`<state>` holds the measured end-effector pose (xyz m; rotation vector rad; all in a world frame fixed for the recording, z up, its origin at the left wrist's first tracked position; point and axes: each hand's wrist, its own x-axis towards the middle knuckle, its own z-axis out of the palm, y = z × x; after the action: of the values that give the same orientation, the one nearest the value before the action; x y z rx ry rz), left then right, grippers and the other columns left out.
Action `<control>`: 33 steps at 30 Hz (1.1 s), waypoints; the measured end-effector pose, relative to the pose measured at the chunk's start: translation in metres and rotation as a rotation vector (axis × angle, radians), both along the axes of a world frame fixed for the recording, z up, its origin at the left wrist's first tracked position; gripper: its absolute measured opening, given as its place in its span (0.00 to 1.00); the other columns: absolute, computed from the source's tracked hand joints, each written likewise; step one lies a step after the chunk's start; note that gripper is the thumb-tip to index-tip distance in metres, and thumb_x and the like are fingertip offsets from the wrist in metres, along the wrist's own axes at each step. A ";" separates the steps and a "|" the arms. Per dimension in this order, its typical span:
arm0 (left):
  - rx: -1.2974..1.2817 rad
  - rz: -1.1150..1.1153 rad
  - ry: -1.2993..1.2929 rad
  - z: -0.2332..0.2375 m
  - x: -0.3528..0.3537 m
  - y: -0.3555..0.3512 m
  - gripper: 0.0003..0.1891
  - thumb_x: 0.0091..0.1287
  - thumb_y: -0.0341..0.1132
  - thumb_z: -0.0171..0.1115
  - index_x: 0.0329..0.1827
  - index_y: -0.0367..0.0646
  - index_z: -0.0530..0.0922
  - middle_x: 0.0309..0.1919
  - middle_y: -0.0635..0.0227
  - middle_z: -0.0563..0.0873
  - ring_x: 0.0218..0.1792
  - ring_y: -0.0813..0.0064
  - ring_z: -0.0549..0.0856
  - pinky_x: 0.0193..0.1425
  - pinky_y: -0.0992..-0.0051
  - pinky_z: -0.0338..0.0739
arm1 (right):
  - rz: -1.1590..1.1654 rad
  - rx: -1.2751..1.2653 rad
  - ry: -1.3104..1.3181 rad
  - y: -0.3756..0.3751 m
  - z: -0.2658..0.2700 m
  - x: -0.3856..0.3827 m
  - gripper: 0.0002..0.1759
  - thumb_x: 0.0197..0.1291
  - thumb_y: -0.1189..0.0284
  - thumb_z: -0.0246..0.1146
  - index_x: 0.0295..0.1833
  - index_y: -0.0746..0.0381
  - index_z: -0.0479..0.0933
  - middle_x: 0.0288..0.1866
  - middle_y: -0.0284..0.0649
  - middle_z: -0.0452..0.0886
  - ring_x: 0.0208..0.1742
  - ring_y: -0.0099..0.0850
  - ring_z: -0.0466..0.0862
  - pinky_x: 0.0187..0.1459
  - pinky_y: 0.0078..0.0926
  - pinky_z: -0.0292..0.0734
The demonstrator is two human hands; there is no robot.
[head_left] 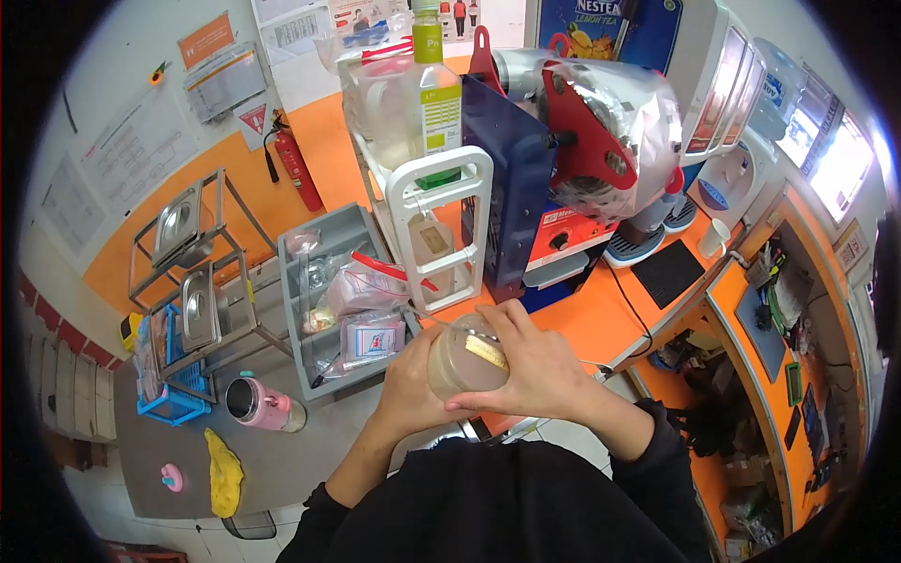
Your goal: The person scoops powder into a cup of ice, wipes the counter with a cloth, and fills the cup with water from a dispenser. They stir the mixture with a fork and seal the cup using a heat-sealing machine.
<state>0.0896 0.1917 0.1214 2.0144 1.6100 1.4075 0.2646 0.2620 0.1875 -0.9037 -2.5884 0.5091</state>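
A clear plastic cup (462, 361) of pale beige drink is held in front of my chest over the orange counter (587, 319). My right hand (535, 361) covers its top and right side, fingers spread over a yellow label. My left hand (411, 387) wraps it from the left and below. Directly behind the cup stands the blue and red cup-sealing machine (535, 169) with its roll of film.
A grey bin (324, 249) of bagged supplies sits left of the hands, with a white rack (441, 220) and a tall bottle (434, 89). A pink tumbler (263, 403) and yellow cloth (223, 474) lie on the grey table. A paper cup (713, 237) stands right.
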 end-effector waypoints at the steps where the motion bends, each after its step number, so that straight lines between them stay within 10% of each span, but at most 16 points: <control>1: -0.124 -0.049 -0.087 0.002 0.000 -0.004 0.45 0.33 0.43 0.81 0.57 0.37 0.71 0.47 0.53 0.82 0.48 0.55 0.84 0.51 0.63 0.78 | -0.007 -0.004 -0.027 -0.001 -0.004 -0.001 0.55 0.37 0.35 0.70 0.58 0.71 0.68 0.48 0.45 0.71 0.36 0.45 0.83 0.32 0.38 0.80; 8: -0.352 -0.357 -0.067 -0.036 -0.024 -0.014 0.42 0.34 0.45 0.81 0.56 0.40 0.74 0.46 0.59 0.84 0.47 0.63 0.85 0.52 0.68 0.78 | 0.045 -0.009 0.022 -0.014 -0.048 -0.004 0.51 0.39 0.36 0.69 0.56 0.71 0.70 0.49 0.46 0.71 0.36 0.45 0.83 0.32 0.39 0.79; 14: -0.631 -0.999 -0.785 -0.133 -0.068 -0.048 0.45 0.37 0.43 0.82 0.62 0.39 0.71 0.55 0.62 0.80 0.56 0.69 0.79 0.61 0.67 0.72 | 0.362 -0.242 -0.069 -0.020 -0.078 -0.029 0.52 0.39 0.38 0.69 0.61 0.67 0.68 0.52 0.46 0.71 0.42 0.47 0.82 0.36 0.43 0.77; 22: -0.710 -1.040 -0.879 -0.130 -0.073 -0.022 0.46 0.37 0.43 0.82 0.62 0.38 0.70 0.55 0.62 0.80 0.56 0.69 0.79 0.62 0.66 0.71 | 1.068 -0.187 -0.002 0.025 -0.044 -0.038 0.51 0.31 0.63 0.78 0.67 0.55 0.65 0.60 0.37 0.69 0.50 0.44 0.80 0.41 0.42 0.76; 33: -0.839 -1.128 -0.731 -0.111 -0.071 0.027 0.47 0.38 0.43 0.82 0.63 0.38 0.69 0.55 0.62 0.79 0.57 0.69 0.78 0.63 0.66 0.70 | 1.065 0.294 0.027 0.016 -0.020 -0.013 0.40 0.48 0.79 0.65 0.69 0.48 0.63 0.73 0.31 0.63 0.52 0.37 0.82 0.32 0.33 0.80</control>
<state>0.0182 0.2186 0.0103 1.2252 0.4008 0.6589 0.2513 0.2783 0.1674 0.6376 -2.8200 0.3471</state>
